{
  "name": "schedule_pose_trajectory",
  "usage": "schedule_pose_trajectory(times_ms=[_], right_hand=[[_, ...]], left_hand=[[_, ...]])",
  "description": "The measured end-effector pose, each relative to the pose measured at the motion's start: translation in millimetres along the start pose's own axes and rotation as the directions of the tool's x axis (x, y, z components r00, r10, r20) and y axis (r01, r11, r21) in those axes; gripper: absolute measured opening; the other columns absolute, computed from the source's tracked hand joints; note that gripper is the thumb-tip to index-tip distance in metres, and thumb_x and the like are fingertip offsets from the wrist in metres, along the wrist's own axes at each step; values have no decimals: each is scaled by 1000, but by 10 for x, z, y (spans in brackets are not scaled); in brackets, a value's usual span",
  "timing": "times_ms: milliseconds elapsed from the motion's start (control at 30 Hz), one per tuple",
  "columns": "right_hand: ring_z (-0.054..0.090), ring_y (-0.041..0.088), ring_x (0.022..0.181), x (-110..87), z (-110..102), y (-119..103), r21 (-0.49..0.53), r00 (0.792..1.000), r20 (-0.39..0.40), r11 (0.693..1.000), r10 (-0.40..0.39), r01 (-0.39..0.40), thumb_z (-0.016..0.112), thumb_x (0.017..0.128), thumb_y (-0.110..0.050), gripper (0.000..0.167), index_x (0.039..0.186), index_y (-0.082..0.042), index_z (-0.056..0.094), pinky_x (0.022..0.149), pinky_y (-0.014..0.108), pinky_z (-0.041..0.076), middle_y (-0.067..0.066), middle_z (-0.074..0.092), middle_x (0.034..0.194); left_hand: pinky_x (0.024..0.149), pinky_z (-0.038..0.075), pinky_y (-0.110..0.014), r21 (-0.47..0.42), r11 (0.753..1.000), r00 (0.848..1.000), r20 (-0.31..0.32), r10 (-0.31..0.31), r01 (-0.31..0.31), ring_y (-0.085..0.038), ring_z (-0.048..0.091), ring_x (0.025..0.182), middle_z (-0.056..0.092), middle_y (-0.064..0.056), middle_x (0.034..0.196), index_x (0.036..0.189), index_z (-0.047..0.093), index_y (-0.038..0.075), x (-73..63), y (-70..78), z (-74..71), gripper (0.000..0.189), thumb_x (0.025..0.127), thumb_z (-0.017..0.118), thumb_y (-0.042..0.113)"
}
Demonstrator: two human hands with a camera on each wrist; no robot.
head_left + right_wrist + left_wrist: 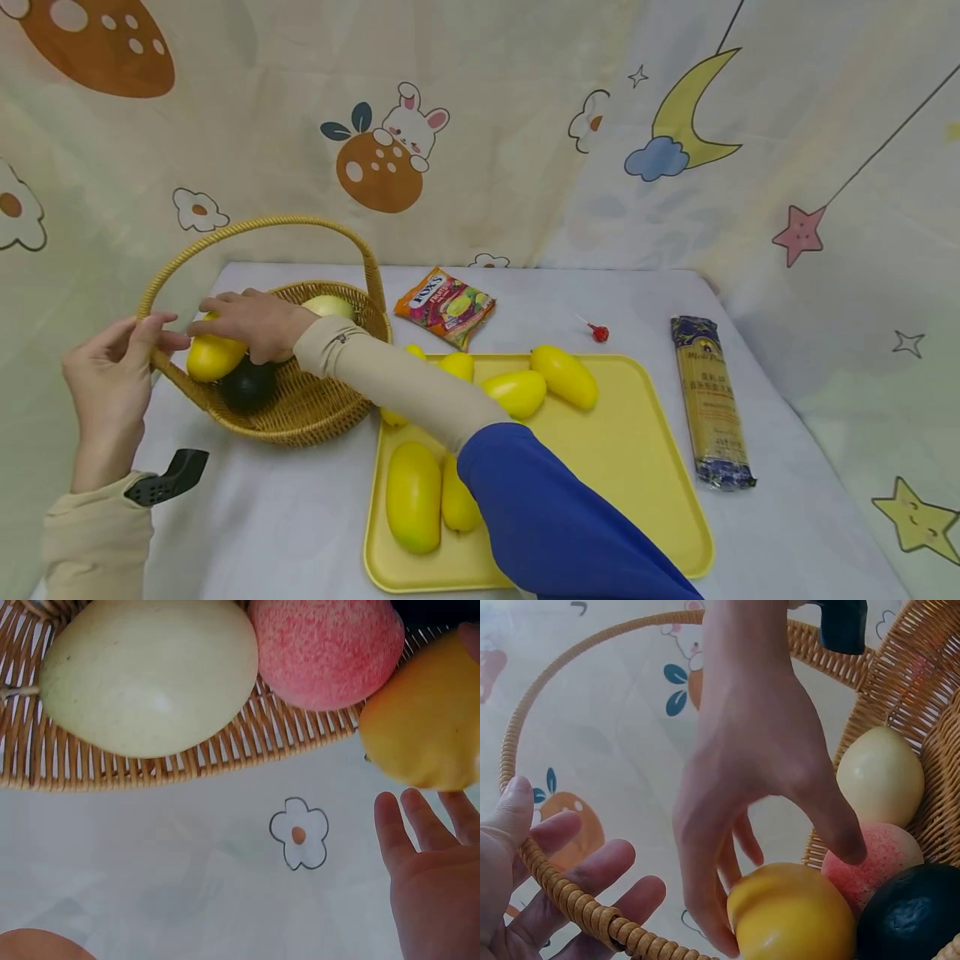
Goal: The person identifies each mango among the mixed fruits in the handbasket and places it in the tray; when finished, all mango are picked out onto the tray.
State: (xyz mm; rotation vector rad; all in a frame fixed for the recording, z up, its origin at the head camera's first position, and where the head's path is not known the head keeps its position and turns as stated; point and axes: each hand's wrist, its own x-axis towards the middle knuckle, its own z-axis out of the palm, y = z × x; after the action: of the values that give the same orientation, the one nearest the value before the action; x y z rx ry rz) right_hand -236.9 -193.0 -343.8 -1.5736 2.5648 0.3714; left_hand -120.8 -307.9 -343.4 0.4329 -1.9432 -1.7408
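My left hand (111, 379) holds the handle (258, 223) of a wicker basket (318, 400) at its left end, the thumb and fingers on either side of it. My right hand (258, 321) reaches across, over a yellow fruit (216, 358) at the basket's left rim. In the left wrist view its fingers (705, 907) lie loosely along the fruit's side, and the thumb stands apart from it. Beside that fruit are a dark green avocado-like fruit (909, 911), a pink peach (885, 859) and a pale pear-like fruit (881, 772). The right forearm hides the peach in the head view.
A yellow tray (622, 467) bears several yellow mangoes (414, 497), partly hidden by the right sleeve. Behind it lie a candy bag (446, 307) and a red lollipop (599, 332). A pasta packet (708, 400) lies at the right. A patterned cloth (510, 125) hangs behind the table.
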Motion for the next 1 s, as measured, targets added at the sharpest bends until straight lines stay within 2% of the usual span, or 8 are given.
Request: schedule_pose_trajectory(times_ms=[100, 267, 500, 633, 833, 1000], right_hand=[[16, 9, 144, 32, 55, -26, -46, 1000, -6, 999, -5, 5, 64, 91, -33, 76, 152, -38, 17, 115, 24, 17, -6, 12, 159], [27, 11, 139, 52, 133, -24, -71, 997, -70, 997, -12, 7, 63, 92, -32, 72, 150, -38, 22, 111, 24, 27, -3, 20, 155], [35, 12, 133, 93, 165, -41, -85, 992, -121, 996, -17, 7, 55, 97, -27, 58, 147, -43, 28, 104, 23, 35, -1, 26, 149], [37, 14, 131, 100, 189, -62, -91, 992, -122, 996, -22, 10, 52, 99, -25, 57, 146, -45, 28, 102, 22, 38, 1, 25, 148], [39, 15, 129, 48, 204, -35, -73, 989, -144, 997, -36, 25, 55, 97, -22, 55, 144, -40, 34, 98, 20, 40, 2, 27, 146], [40, 14, 129, -44, 171, 10, -73, 989, -141, 997, -45, 35, 57, 96, -20, 55, 144, -36, 36, 98, 19, 40, 2, 28, 149]], left_hand=[[67, 48, -8, -24, 1000, 1000, -3, 2, -3, -12, 60, 78, 69, 2, 66, 104, 73, 0, -7, -5, 13, 32, 86, 69, 26], [69, 48, -8, -19, 1000, 1000, 0, 13, -13, -11, 61, 78, 69, 2, 66, 105, 73, 0, -6, -17, 30, 31, 87, 69, 25], [70, 47, -8, 148, 987, 998, -9, 68, -66, -9, 59, 79, 67, 9, 67, 108, 72, 2, 0, -42, 25, 30, 92, 62, 26], [72, 46, -8, 154, 987, 999, -17, 51, -48, -8, 59, 81, 67, 11, 68, 110, 71, 3, -11, -52, 16, 32, 92, 62, 27], [73, 45, -10, 160, 986, 999, -14, 49, -46, -8, 58, 84, 67, 11, 68, 110, 72, 4, -10, -45, 27, 32, 92, 62, 29], [68, 45, -9, 147, 987, 998, -15, 61, -58, -8, 59, 81, 67, 11, 66, 109, 72, 3, 2, -32, 19, 30, 92, 63, 27]])
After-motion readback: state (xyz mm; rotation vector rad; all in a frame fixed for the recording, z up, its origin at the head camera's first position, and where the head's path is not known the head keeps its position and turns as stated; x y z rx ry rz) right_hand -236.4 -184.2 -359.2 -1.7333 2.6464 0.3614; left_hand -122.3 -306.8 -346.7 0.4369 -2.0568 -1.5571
